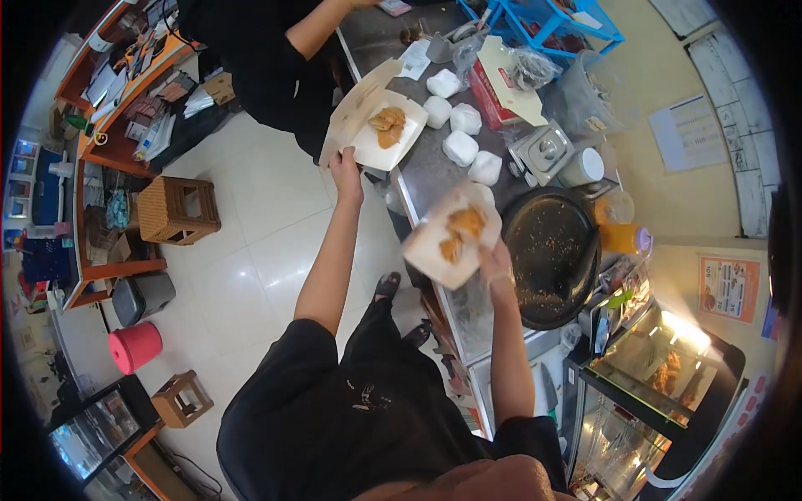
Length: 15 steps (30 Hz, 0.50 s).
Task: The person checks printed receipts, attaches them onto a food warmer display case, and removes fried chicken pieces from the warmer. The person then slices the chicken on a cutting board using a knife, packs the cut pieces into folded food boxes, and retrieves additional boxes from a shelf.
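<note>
An open paper food box [370,150] with brown fried food [388,125] inside is pinched by the left grip [345,173] at the table's [424,173] aisle edge. The right grip [496,260] clasps a second paper box [430,250], blurred, carrying golden fried pieces [465,223], over that edge. Between them on the table lie white wrapped bundles [459,149]. A round black tray [547,242] sits beside the right grip; an orange bottle [620,239] stands toward the wall edge.
</note>
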Each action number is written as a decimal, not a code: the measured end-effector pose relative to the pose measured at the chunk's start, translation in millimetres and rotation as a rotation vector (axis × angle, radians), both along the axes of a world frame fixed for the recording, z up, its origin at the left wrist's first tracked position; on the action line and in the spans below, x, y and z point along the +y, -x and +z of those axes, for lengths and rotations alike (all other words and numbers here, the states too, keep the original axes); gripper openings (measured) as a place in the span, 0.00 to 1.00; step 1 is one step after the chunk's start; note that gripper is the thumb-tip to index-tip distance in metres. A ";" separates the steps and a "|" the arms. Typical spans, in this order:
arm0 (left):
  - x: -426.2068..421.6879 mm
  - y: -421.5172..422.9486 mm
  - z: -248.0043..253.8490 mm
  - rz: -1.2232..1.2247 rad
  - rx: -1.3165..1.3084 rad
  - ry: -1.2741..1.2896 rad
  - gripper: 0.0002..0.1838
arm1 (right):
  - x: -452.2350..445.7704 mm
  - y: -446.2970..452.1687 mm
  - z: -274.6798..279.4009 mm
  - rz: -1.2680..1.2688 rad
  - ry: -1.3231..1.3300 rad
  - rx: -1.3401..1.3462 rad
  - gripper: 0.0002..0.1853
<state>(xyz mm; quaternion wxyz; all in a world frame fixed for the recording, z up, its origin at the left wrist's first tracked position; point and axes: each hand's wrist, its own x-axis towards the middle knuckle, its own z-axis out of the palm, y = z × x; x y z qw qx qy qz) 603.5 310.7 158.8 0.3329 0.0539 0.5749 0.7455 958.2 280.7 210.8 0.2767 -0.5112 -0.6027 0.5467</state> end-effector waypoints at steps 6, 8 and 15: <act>51.9 34.9 1.5 0.028 0.014 -0.015 0.15 | 156.2 89.0 8.5 0.109 -0.014 0.011 0.21; 73.2 42.5 1.5 0.059 -0.001 -0.038 0.15 | 190.5 124.5 35.0 0.087 -0.008 0.064 0.19; 151.6 70.9 -23.1 0.113 0.209 -0.108 0.22 | 320.3 189.2 8.8 0.274 -0.366 -0.666 0.14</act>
